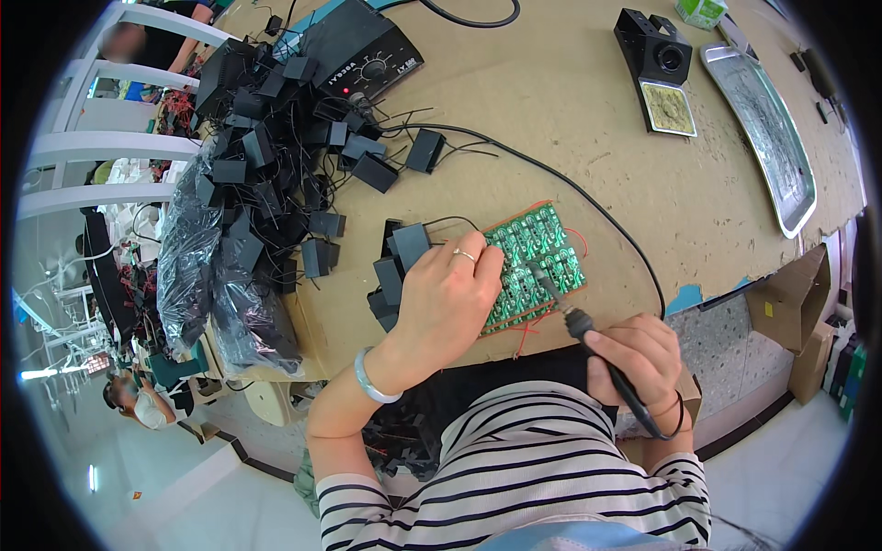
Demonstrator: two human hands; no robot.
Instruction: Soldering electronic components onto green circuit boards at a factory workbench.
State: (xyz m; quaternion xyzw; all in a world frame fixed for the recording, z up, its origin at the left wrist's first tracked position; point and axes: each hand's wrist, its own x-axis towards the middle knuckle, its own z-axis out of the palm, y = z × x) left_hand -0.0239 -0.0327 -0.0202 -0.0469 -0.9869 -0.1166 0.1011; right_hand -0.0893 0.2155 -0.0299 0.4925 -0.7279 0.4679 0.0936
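A panel of small green circuit boards [551, 224] lies on the table in front of me, with red wires at its edges. My right hand [638, 358] is closed around the black handle of a soldering iron [581, 323], whose tip reaches down onto the panel. At the panel's left part, my left hand [457, 283] is closed with the fingertips pinched together; what they hold is hidden. Beside that hand sit several black plastic boxes [410, 244], and a thin black wire curves from them toward my fingers.
A big heap of black boxes with wires [262, 147] covers the table's left, by clear plastic bags [188, 248]. Behind it stands a black soldering station [363, 55]. At the far right are an iron stand [657, 50] and a metal tray [767, 138]. The iron's cord [588, 197] crosses the table.
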